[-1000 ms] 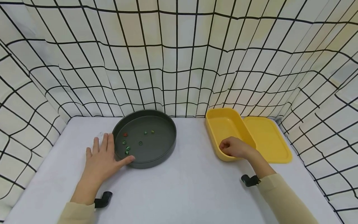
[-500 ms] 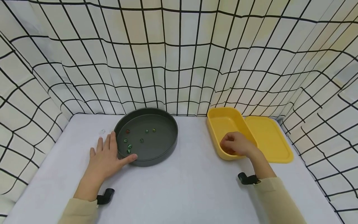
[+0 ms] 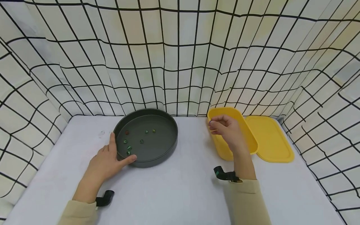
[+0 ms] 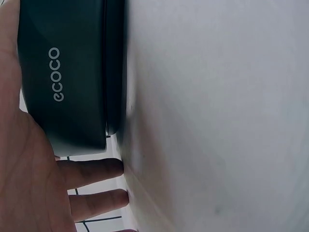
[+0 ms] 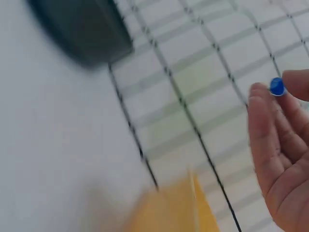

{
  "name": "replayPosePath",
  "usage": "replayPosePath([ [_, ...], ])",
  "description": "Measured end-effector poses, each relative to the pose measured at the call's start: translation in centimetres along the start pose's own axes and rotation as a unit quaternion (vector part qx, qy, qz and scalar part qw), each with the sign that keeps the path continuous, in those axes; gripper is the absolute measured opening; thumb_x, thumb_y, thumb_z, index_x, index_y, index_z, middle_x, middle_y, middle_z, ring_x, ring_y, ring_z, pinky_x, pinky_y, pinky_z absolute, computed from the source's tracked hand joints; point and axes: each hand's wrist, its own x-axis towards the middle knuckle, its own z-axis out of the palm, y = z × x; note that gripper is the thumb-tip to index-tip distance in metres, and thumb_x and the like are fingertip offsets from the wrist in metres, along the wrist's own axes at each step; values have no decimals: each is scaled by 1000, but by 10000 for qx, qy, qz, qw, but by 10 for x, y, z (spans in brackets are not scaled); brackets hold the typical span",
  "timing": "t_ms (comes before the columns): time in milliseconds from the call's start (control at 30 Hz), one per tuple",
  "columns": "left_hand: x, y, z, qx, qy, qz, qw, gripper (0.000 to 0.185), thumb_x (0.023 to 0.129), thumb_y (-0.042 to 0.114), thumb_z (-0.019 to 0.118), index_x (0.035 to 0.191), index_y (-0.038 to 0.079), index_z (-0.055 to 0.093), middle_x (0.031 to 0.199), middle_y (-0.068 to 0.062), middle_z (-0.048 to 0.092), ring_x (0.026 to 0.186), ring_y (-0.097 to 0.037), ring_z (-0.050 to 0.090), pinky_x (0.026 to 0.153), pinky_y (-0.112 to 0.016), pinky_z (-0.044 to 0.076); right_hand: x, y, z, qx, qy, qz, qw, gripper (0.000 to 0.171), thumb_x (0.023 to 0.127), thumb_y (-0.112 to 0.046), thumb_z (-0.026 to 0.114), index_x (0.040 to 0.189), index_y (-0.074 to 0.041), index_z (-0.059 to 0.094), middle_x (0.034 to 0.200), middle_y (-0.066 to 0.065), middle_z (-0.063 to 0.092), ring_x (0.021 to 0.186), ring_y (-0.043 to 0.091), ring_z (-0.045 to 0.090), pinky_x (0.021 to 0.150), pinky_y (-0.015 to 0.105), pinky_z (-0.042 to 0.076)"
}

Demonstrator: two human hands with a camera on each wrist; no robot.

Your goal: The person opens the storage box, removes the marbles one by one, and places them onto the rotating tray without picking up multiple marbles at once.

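Observation:
In the head view my left hand [image 3: 102, 165] rests against the near left side of a round dark grey pan [image 3: 157, 148]. Its thumb lies over the rim, and the straight index finger runs along the outer wall. Inside the pan lie several small green marbles [image 3: 129, 147] and a red marble [image 3: 127, 132]. My right hand [image 3: 231, 132] is above the yellow plastic box [image 3: 223, 148], at its left side. Between thumb and fingertips it pinches a blue marble [image 5: 276, 86], plain in the right wrist view. Part of the box is hidden behind this hand.
A flat yellow lid [image 3: 271, 140] lies right of the box on the white table [image 3: 180, 190]. A small clear object [image 3: 102, 133] sits left of the pan. White walls with a black grid [image 3: 177, 56] enclose the back and sides.
My right hand has come up out of the yellow box and moved left and away from me, now with the marble showing. The left hand stays at the pan, its outer fingers drawn in.

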Motion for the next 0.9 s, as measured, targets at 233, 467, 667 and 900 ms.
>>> replayPosePath([
  [233,-2,-2,-1,-22,40,14,10000,129,83,81,52,155,-1,-15,141,-44,39,128,-58,42,90,-68,45,5,-18,57,1170,-248,-584,9911,21,96,-16,68,110,-1,62,100,11,70,85,26,67,80,34,61],
  [467,-4,0,-4,-55,42,20,10000,128,82,82,52,156,0,-15,140,-43,41,127,-57,43,90,-68,46,1,-18,90,1112,-575,-544,9906,20,95,-12,68,109,1,63,97,12,67,81,22,65,78,35,62],
  [667,-4,-2,-5,-193,22,66,9998,128,83,80,53,156,3,-17,144,-42,39,129,-56,43,92,-68,45,-4,-16,104,933,-946,-493,9899,17,94,-8,67,108,1,64,95,12,65,82,26,66,77,33,61],
  [900,-5,-6,-20,-1256,265,282,9913,106,93,58,61,159,3,-1,151,-33,36,130,-54,45,94,-71,43,-7,-13,109,826,-1068,-456,9898,16,93,-7,67,107,1,63,94,11,65,78,21,64,76,31,61],
])
